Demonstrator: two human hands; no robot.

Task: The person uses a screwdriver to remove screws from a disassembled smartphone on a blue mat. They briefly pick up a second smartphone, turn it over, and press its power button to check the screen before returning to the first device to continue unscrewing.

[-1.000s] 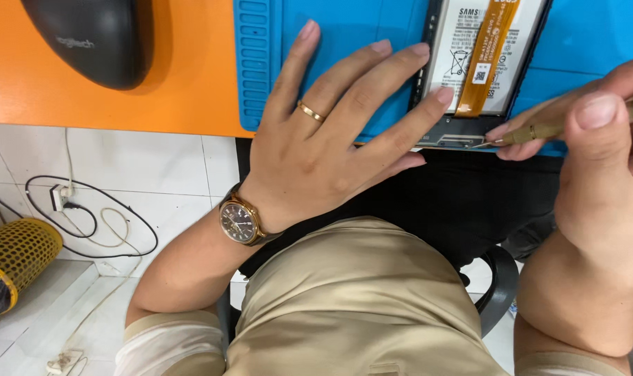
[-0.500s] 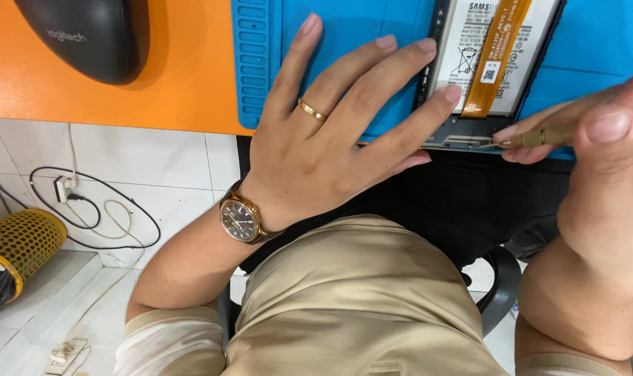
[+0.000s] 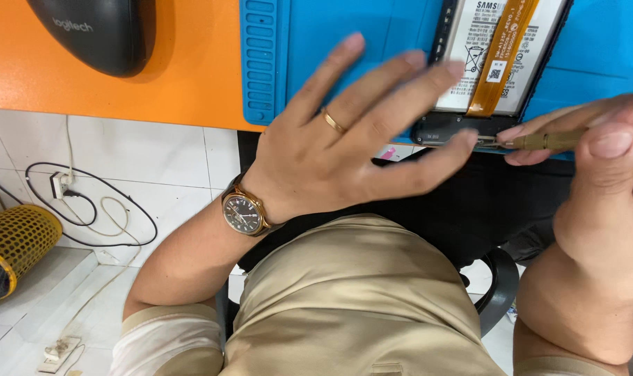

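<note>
With the left hand (image 3: 344, 146) spread flat, pinning the opened phone (image 3: 494, 66) at the blue mat's (image 3: 330, 42) near edge, the right hand (image 3: 595, 174) pinching the screwdriver (image 3: 560, 141) should keep its tip square and steady.

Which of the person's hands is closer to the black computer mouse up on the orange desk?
Left. The left hand lies spread on the blue mat, just right of the mouse. The right hand, holding a screwdriver, is at the far right edge.
</note>
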